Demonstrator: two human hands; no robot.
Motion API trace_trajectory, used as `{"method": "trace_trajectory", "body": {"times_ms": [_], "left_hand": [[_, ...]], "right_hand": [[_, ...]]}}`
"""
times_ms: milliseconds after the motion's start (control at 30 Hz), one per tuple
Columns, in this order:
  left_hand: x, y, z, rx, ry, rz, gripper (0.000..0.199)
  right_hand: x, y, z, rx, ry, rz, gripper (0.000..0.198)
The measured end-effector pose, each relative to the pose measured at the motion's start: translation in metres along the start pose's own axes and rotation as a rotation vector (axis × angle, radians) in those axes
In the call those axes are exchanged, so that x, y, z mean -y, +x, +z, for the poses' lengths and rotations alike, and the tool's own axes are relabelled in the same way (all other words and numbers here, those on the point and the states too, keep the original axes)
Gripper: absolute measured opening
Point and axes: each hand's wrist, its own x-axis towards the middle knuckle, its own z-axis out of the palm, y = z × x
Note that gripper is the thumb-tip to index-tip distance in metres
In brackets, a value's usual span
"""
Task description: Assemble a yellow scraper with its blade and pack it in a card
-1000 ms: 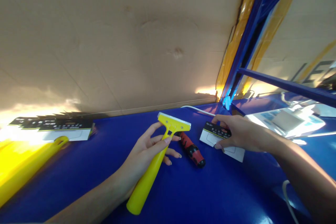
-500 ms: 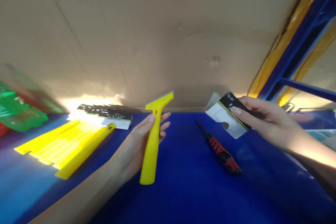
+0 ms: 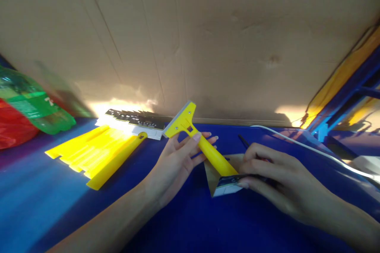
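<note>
My left hand (image 3: 178, 162) is closed around the neck of a yellow scraper (image 3: 212, 148). Its wide head with a pale edge points up and left, and its handle slants down to the right. My right hand (image 3: 273, 178) pinches a folded black-and-white cardboard sleeve (image 3: 228, 189), its opening turned toward the left. The handle's lower end is at the sleeve; I cannot tell how far inside it reaches. Behind my right fingers only the dark tip of a screwdriver-like tool (image 3: 243, 141) shows, the rest being hidden.
Several yellow scrapers with cards (image 3: 118, 150) lie overlapped at the left on the blue table (image 3: 190, 225). A green bottle (image 3: 38, 102) and a red bag (image 3: 14, 122) are at far left. A white cable (image 3: 311, 142) crosses at right. Cardboard (image 3: 190, 39) stands behind.
The scraper has tilted from nearly upright, its handle now pointing right. My right hand has brought the cardboard sleeve left and down to the handle's end. The view has shifted slightly.
</note>
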Motion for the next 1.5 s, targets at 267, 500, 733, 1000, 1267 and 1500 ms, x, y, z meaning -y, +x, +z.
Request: {"method": "trace_trajectory", "body": {"times_ms": [267, 500, 733, 1000, 1267, 1500], "left_hand": [[0.018, 0.01, -0.004, -0.025, 0.166, -0.061, 0.036], [0.02, 0.017, -0.004, -0.082, 0.169, -0.115, 0.037], [0.02, 0.018, -0.01, -0.019, 0.252, -0.089, 0.046], [0.022, 0.014, -0.002, 0.009, 0.306, -0.087, 0.061], [0.021, 0.008, 0.001, 0.135, 0.35, -0.161, 0.052], [0.016, 0.014, -0.003, 0.139, 0.346, -0.175, 0.043]], "right_hand": [[-0.012, 0.002, 0.006, -0.018, -0.215, -0.092, 0.027], [-0.013, 0.003, 0.01, 0.139, -0.269, -0.116, 0.04], [-0.005, 0.003, -0.002, 0.318, 0.16, 0.135, 0.018], [-0.004, -0.002, 0.001, 0.265, 0.22, 0.18, 0.038], [-0.012, -0.003, 0.008, -0.084, 0.243, 0.376, 0.015], [-0.016, 0.001, 0.015, -0.162, 0.375, 0.467, 0.012]]}}
